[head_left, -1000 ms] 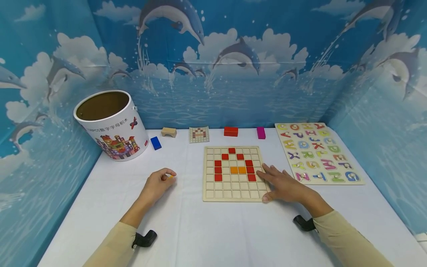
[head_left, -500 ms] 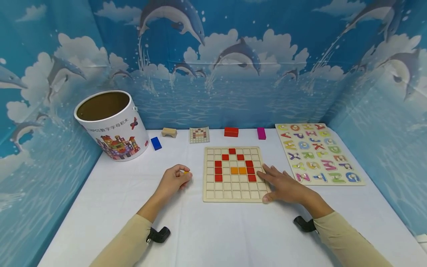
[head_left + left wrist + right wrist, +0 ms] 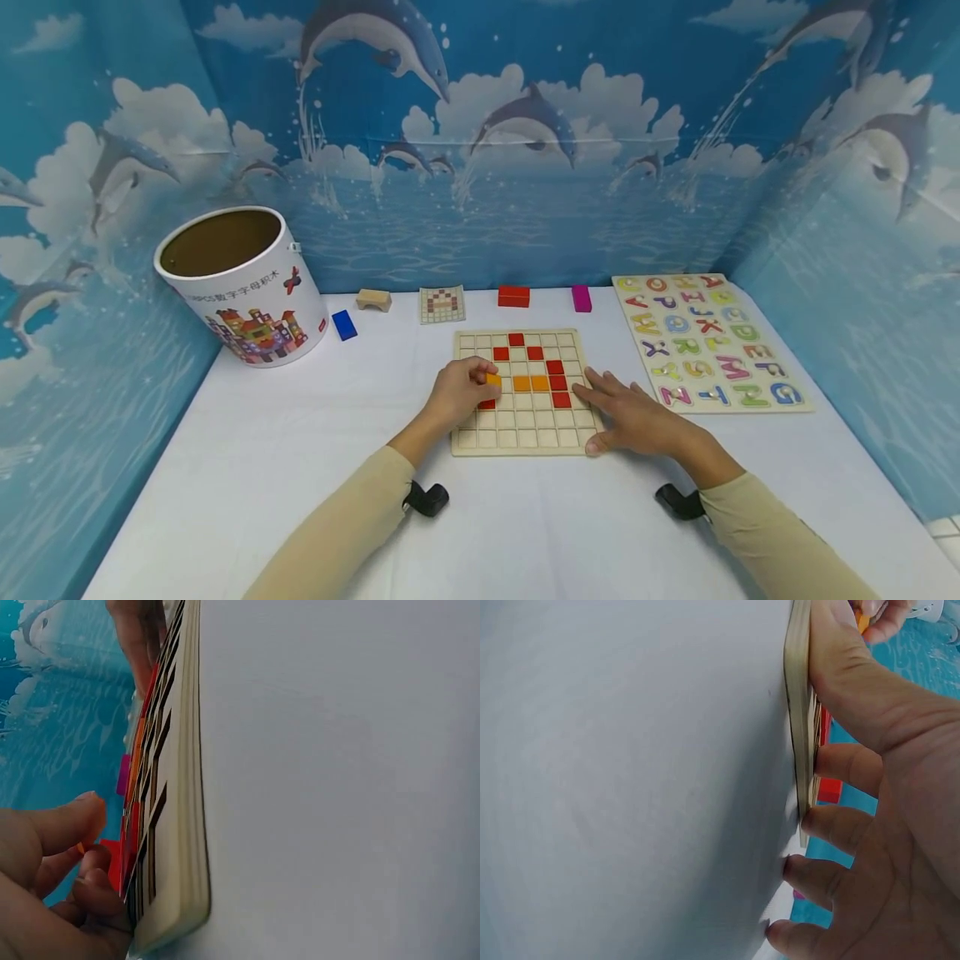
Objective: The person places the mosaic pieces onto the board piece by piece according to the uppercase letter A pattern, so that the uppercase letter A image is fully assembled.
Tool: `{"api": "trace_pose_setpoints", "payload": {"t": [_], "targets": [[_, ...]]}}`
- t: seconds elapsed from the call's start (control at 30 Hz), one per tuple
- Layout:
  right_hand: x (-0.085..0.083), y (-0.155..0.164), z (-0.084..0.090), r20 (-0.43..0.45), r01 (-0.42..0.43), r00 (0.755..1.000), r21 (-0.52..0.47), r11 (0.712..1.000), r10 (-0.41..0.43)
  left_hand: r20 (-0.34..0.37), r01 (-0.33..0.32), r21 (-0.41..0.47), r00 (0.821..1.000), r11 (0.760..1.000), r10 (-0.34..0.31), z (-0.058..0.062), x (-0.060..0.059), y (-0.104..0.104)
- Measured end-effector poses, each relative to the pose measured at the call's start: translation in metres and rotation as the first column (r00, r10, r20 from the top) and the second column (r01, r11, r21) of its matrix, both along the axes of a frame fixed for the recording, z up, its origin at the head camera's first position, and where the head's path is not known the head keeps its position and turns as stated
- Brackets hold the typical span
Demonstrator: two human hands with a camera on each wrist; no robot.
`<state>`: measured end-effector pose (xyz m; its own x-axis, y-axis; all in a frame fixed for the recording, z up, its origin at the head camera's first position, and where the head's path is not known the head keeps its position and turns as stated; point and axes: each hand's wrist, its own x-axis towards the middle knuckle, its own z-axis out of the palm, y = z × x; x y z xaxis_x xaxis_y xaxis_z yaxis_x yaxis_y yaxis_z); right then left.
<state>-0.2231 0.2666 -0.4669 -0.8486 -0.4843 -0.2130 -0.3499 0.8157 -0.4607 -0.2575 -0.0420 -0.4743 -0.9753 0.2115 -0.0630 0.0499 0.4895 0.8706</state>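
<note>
Orange tile (image 3: 492,380) pinched in the curled left hand (image 3: 459,392), low over the wooden grid board (image 3: 525,432)'s left columns. Right hand (image 3: 632,415) lies flat, fingers spread, pressing the board's right edge. White tablecloth (image 3: 300,467), dolphin backdrop (image 3: 525,125) behind. Whether the tile sits in a cell is probably hidden by fingers.

Bucket (image 3: 238,287) left, grid board (image 3: 525,429) centre, alphabet puzzle (image 3: 705,343) right.
</note>
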Motion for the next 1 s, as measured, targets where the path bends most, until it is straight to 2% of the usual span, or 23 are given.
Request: {"api": "trace_pose_setpoints", "payload": {"t": [0.1,0.27,0.5,0.63,0.73,0.83,1.0], "targets": [[0.0,0.0,0.0,-0.002,-0.003,1.0,0.004,1.0,0.003,-0.032,0.02,-0.097,0.999,0.995,-0.024,0.002,-0.005,0.011],[0.0,-0.002,-0.001,0.001,-0.012,1.0,0.0,1.0,0.012,-0.061,0.022,-0.248,0.997,0.968,-0.039,0.003,-0.009,0.019],[0.0,-0.004,0.0,-0.005,-0.026,1.0,-0.004,1.0,0.026,-0.088,0.008,-0.306,0.995,0.952,-0.037,0.002,-0.008,0.017],[0.001,-0.006,0.0,-0.003,-0.024,1.0,-0.004,1.0,0.024,-0.095,0.006,-0.313,0.995,0.95,-0.038,0.004,-0.003,0.011],[0.001,-0.006,0.0,-0.003,-0.025,1.0,-0.007,1.0,0.025,-0.115,-0.017,-0.28,0.993,0.96,-0.015,0.008,0.003,0.0],[0.0,-0.007,0.001,-0.004,-0.03,1.0,-0.001,1.0,0.03,-0.15,-0.089,-0.233,0.987,0.968,0.055,0.008,0.004,-0.02],[-0.002,-0.006,0.005,-0.029,-0.036,0.999,0.078,0.996,0.038,-0.174,-0.206,-0.216,0.97,0.954,0.17,0.009,-0.005,-0.067]]}}
